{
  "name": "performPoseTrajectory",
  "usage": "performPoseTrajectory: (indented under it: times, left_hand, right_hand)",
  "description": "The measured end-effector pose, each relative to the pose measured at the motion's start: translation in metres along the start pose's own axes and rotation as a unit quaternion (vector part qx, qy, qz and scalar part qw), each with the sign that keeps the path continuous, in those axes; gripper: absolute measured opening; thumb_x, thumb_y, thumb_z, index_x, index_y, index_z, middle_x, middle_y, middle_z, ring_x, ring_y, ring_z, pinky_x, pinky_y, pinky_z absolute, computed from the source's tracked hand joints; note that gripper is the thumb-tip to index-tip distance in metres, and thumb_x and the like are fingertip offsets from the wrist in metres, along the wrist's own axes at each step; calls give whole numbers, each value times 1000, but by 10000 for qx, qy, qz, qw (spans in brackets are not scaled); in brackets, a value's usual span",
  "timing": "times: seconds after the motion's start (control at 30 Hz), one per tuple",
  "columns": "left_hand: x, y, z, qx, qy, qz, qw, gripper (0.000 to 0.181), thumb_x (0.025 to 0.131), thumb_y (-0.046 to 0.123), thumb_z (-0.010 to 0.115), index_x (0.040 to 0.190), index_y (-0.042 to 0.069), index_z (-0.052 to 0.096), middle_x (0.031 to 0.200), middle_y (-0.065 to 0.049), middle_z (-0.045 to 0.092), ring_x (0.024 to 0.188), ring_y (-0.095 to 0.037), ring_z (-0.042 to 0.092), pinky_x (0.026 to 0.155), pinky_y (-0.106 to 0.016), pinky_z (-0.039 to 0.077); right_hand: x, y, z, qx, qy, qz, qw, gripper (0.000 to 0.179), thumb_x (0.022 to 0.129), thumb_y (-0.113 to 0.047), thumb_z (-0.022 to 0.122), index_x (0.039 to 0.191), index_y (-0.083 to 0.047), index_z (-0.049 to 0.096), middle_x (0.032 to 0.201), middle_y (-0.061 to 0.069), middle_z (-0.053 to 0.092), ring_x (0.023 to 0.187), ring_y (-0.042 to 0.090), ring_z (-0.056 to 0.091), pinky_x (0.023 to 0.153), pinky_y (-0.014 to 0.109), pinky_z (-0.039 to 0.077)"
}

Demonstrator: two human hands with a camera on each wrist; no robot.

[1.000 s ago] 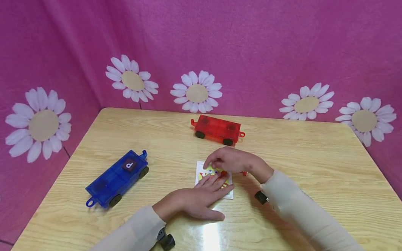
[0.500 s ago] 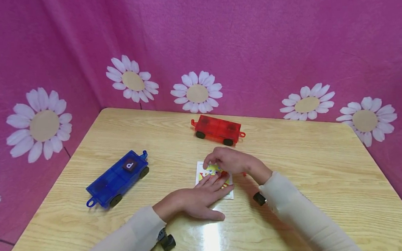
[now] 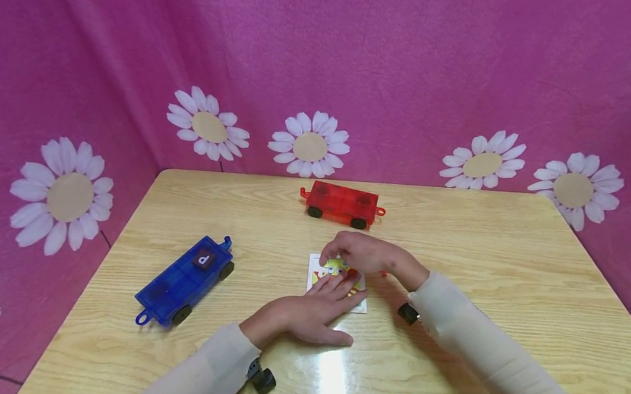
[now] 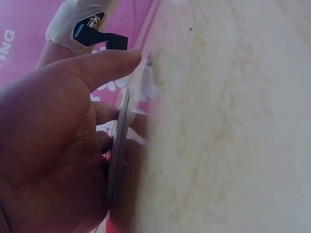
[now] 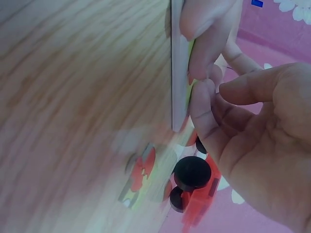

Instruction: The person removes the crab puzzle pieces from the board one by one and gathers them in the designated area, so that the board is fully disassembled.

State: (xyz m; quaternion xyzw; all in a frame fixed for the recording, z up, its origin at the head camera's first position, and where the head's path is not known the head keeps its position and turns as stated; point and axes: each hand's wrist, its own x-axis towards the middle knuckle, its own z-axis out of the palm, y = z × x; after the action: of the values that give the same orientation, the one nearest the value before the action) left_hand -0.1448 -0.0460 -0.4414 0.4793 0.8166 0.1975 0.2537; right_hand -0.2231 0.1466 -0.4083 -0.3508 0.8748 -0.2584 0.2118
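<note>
A small white-edged puzzle board (image 3: 316, 261) with a yellow cartoon figure lies flat near the middle of the table. My left hand (image 3: 322, 315) rests on its near part, fingers straight and spread, thumb out to the side over the table. Over the far right part, my right hand (image 3: 363, 252) bends its fingers down; in the right wrist view a fingertip (image 5: 200, 87) touches the yellow face, and the thumb stands apart from it. Both hands cover much of the picture. Beside the board, a loose red and yellow puzzle piece (image 5: 142, 172) lies on the wood.
Behind the board stands a red toy wagon (image 3: 342, 201) with black wheels. To the left is a blue toy wagon (image 3: 178, 284) carrying a dark tile (image 3: 203, 259) marked with a letter. A pink flowered cloth (image 3: 384, 68) hangs along the back edge of the wooden table (image 3: 484, 253).
</note>
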Motion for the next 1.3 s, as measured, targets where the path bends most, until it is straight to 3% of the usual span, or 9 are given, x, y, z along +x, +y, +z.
performPoseTrajectory:
  times: [0.3, 0.57, 1.0, 1.3]
  left_hand:
    - [0, 0, 1, 25, -24, -9, 10000, 84, 103, 49, 57, 167, 16, 14, 172, -7, -8, 154, -25, -17, 122, -48, -7]
    - [-1, 0, 0, 9, -26, -19, 10000, 84, 103, 48, 57, 167, 15, 13, 171, -7, -10, 154, -24, -18, 122, -48, -8]
    - [0, 2, 0, 64, 47, 19, 10000, 83, 103, 47, 57, 167, 14, 15, 172, -8, -9, 154, -25, -17, 122, -48, -7]
    - [1, 2, 0, 60, 26, 7, 10000, 83, 103, 47, 57, 167, 15, 14, 172, -8, -9, 154, -25, -18, 122, -47, -7]
  right_hand:
    - [-2, 1, 2, 106, 95, 63, 9999, 49, 93, 13, 41, 110, -16, 77, 106, 0, 63, 100, 18, 58, 98, 41, 47]
    - [-3, 1, 2, 316, 290, 158, 9990, 21, 104, 0, 54, 111, -7, 73, 102, 0, 69, 94, 18, 59, 93, 37, 49]
    - [-2, 3, 0, 480, 552, 105, 9973, 19, 102, -3, 59, 101, -11, 76, 85, -2, 67, 72, 13, 51, 73, 32, 46]
    - [-2, 5, 1, 488, 557, 210, 9970, 16, 101, -1, 62, 103, -10, 75, 87, -4, 70, 76, 15, 55, 76, 32, 48]
